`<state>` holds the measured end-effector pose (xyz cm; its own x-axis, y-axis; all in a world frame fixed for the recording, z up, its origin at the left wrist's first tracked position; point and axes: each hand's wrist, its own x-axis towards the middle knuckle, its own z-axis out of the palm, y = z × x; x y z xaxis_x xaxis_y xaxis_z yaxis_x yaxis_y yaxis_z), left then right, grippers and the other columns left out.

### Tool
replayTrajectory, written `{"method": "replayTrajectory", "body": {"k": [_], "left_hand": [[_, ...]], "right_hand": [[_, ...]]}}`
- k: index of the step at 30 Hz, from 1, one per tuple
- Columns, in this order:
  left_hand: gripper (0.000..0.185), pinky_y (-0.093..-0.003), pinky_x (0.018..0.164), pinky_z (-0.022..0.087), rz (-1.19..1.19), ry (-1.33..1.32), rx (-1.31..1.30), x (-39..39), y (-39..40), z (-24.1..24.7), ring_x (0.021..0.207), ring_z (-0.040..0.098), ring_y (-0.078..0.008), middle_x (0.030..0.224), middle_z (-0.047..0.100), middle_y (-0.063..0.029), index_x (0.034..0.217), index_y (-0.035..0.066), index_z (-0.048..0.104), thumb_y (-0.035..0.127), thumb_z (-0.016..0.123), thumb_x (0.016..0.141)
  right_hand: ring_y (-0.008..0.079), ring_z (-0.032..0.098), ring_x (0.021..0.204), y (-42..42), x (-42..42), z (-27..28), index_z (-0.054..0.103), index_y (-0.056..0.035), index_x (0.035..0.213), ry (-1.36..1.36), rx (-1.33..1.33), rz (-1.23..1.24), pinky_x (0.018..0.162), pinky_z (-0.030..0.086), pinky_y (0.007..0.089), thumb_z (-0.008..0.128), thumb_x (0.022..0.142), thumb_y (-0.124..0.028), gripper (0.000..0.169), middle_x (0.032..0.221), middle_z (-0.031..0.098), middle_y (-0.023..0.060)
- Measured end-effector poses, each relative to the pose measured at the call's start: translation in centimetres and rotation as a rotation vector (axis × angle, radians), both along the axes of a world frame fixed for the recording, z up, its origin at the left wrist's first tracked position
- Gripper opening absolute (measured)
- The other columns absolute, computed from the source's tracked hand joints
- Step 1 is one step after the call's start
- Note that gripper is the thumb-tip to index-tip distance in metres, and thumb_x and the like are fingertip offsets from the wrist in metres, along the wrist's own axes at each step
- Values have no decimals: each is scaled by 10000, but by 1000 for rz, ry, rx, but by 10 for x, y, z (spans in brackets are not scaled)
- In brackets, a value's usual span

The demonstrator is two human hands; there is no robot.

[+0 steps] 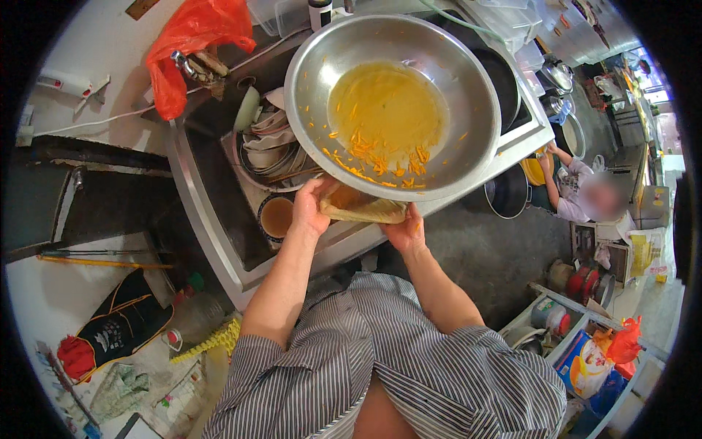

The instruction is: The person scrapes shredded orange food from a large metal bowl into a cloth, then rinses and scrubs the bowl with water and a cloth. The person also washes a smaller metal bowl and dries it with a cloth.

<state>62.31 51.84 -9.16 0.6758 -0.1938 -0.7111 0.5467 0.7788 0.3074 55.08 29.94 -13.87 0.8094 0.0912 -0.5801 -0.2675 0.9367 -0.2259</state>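
Note:
A large stainless steel basin (471, 93) stands at the sink's right part, holding yellowish liquid (389, 110) and orange shreds (378, 159) gathered at its near side. Just below its near rim, my left hand (312, 206) and my right hand (406, 228) grip the two ends of a pale, yellowish folded cloth or similar soft item (364, 211). A small orange bit sticks to my right hand. Something orange shows behind the item, mostly hidden by the basin. Whether my fingers also touch the basin, I cannot tell.
Stacked bowls and dishes (269, 148) fill the sink (205, 181), beside a cup of brownish liquid (276, 217). A red plastic bag (186, 44) hangs near the faucet (181, 63). Right of the counter are a dark pot (507, 192) on the floor and another person (573, 184) with a yellow basin.

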Motion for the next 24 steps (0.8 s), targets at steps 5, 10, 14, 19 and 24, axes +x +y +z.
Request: {"method": "replayTrajectory", "body": {"k": [5, 10, 14, 19, 24], "left_hand": [[532, -465, 1040, 373, -41, -146, -32, 3, -7, -2, 1179, 494, -299, 1220, 561, -145, 1202, -6, 560, 422, 615, 891], [465, -448, 1008, 422, -51, -128, 42, 11, -27, 20, 1169, 516, -282, 1279, 536, -117, 1284, 12, 497, 232, 645, 901], [459, -439, 1026, 408, -33, -141, 85, 10, -17, 8, 1154, 532, -273, 1253, 556, -110, 1289, 6, 478, 199, 638, 905], [341, -375, 981, 431, 16, -147, 228, 0, -17, 6, 1096, 558, -236, 1201, 575, -121, 1208, -28, 515, 131, 607, 920], [277, -342, 939, 439, -54, -253, 387, 1, -22, -2, 1058, 566, -203, 1157, 606, -111, 1127, -63, 565, 98, 617, 908]], "right_hand": [[346, 256, 1399, -8, 10, 16, 277, -91, 1461, 41, 109, -121, 1138, 192, 543, 419, 818, -760, 938, 1535, 268, 109], [348, 302, 1369, -10, 25, -1, 337, -146, 1430, 194, -80, -288, 1131, 210, 544, 498, 803, -730, 872, 1484, 351, 83], [280, 410, 1281, 0, 27, 4, 489, -199, 1327, 142, -122, -363, 1078, 322, 474, 438, 894, -646, 624, 1389, 464, 23], [269, 406, 1279, 10, 24, 19, 467, -178, 1346, 44, -256, -361, 1066, 352, 433, 455, 883, -642, 655, 1372, 466, 52], [237, 426, 1249, 11, 31, 32, 462, -179, 1343, 198, -262, -407, 1071, 345, 406, 435, 892, -655, 656, 1338, 482, 27]]}}
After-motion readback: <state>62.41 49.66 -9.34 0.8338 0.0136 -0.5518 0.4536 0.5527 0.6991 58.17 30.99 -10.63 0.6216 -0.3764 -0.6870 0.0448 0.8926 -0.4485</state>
